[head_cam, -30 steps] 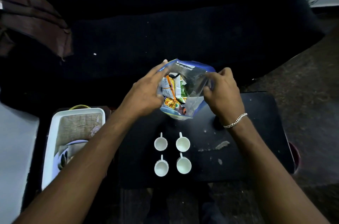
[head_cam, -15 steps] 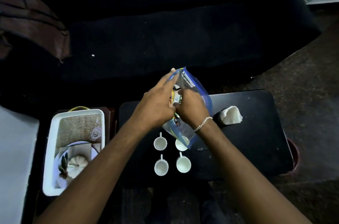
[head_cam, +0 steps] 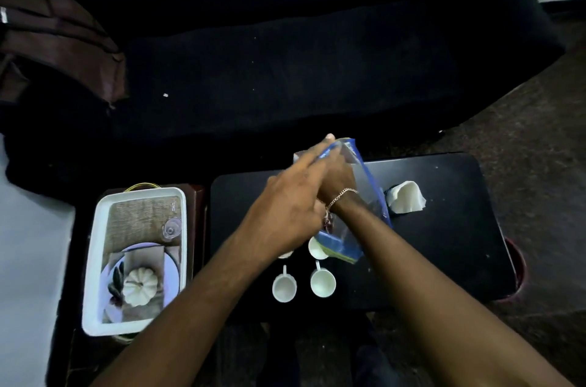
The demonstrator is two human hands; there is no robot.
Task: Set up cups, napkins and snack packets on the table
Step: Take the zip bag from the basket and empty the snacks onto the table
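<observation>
A big black sofa [head_cam: 285, 54] fills the far side of the room. A brown bag [head_cam: 54, 44] rests on its left arm. A tiny white crumb [head_cam: 165, 95] lies on the seat. To the left of the black table sits a white tray [head_cam: 95, 260] with a picture of a small white pumpkin [head_cam: 139, 287] on a plate. A small clear glass [head_cam: 171, 228] lies in the tray. The tray rests on a dark brown stand [head_cam: 198, 228]. The floor [head_cam: 523, 139] on the right looks brown and speckled.
</observation>
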